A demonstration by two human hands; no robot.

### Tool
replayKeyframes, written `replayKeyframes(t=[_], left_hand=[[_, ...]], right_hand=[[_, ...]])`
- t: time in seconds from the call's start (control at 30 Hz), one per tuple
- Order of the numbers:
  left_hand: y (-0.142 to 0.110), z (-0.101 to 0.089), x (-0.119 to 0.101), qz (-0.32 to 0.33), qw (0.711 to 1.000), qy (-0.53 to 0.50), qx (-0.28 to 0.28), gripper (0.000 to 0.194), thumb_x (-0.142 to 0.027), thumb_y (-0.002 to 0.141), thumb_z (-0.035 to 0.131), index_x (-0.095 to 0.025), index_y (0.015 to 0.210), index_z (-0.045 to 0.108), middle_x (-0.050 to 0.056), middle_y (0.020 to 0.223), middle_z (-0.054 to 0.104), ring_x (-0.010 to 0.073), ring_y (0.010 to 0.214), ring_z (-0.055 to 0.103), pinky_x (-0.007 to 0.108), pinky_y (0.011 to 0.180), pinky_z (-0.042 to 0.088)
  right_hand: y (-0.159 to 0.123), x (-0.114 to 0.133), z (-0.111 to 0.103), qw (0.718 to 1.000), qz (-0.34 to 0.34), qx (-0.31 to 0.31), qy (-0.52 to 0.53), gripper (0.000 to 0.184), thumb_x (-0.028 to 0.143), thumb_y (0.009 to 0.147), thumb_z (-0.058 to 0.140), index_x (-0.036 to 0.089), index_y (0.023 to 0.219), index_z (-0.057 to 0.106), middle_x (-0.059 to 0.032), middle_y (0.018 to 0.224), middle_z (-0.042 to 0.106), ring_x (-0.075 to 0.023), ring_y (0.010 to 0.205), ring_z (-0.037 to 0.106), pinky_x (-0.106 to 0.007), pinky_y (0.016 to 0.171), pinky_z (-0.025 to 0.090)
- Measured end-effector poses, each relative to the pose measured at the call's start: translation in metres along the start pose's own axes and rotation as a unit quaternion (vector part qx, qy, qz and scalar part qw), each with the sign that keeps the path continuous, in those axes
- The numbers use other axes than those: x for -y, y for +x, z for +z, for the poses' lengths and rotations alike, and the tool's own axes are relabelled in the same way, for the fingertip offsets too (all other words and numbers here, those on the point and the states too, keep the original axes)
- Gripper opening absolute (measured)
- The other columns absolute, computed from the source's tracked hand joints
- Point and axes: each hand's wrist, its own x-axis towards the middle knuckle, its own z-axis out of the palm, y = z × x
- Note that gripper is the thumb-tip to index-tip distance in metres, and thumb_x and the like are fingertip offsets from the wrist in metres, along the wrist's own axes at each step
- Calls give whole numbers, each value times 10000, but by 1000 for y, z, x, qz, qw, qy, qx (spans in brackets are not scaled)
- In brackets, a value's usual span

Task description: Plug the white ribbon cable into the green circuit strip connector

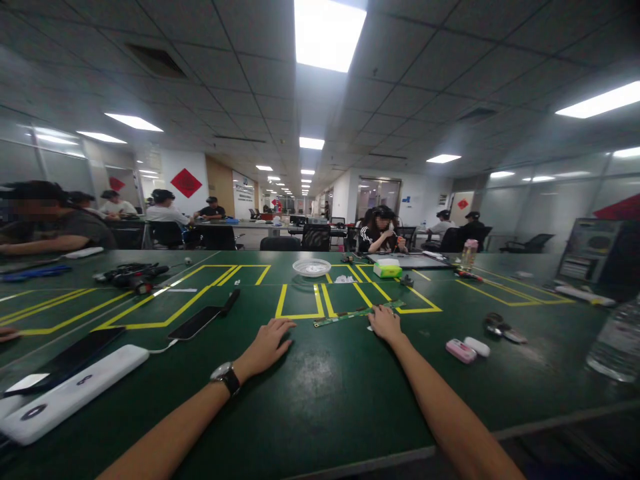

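On the dark green table, a long, thin green strip [341,318] that looks like a circuit board lies slantwise ahead of me. My right hand [385,323] is over its right part, fingers bent down onto it; the fingertips are partly hidden. A small white piece shows beside that hand's thumb. My left hand [269,341] lies palm down on the table, left of the strip and apart from it, fingers stretched and thumb spread, holding nothing. It wears a wristwatch [227,378]. Beyond the strip stand a white openwork basket [312,268] and a green-and-white tissue pack [388,269].
Left are a white power strip [85,387], a phone [196,323] on a cable and a dark tool [135,275]. Right are a pink case [461,351], a metal-and-black object [503,328] and a water bottle [617,340]. Yellow tape [300,316] marks the table. A person [383,230] sits opposite.
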Motion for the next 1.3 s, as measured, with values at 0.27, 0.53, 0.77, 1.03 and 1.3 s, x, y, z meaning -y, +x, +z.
replayKeyframes(t=[0.27,0.53,0.77,1.03,1.3], left_hand=[[-1,0,2,7,1000,-8,16,360,-265,922,498,-243,1282,505,86,1310,529,264,1216,451,440,998,369],[-2,-4,-3,3,1000,-17,15,339,-276,935,492,-249,1273,504,77,1298,536,256,1216,453,430,991,378],[-2,-3,-1,1,1000,-18,16,336,-274,941,487,-250,1275,499,74,1300,534,253,1213,450,424,985,375],[-1,-8,-7,-7,1000,-26,4,320,-280,941,479,-243,1254,531,80,1298,549,254,1208,467,435,1005,363],[-2,-10,-17,43,998,-32,44,353,-292,949,495,-269,1301,496,65,1337,531,237,1248,455,390,1002,355]], right_hand=[[5,-7,-5,1000,-7,-8,10,437,345,921,387,146,1280,535,-170,1297,531,-288,1202,469,-403,955,383],[4,-6,-4,999,-38,1,7,457,299,912,387,165,1332,506,-138,1364,499,-273,1223,464,-388,965,387],[3,-6,-7,999,-44,6,-3,444,325,933,360,181,1314,536,-157,1329,520,-305,1231,447,-462,981,350],[-11,38,-13,970,-239,41,29,420,351,966,346,216,1279,591,-93,1339,550,-239,1245,469,-382,1054,321],[-64,120,-27,811,-562,60,150,424,300,974,386,233,1384,471,-79,1427,469,-203,1306,424,-356,1107,296]])
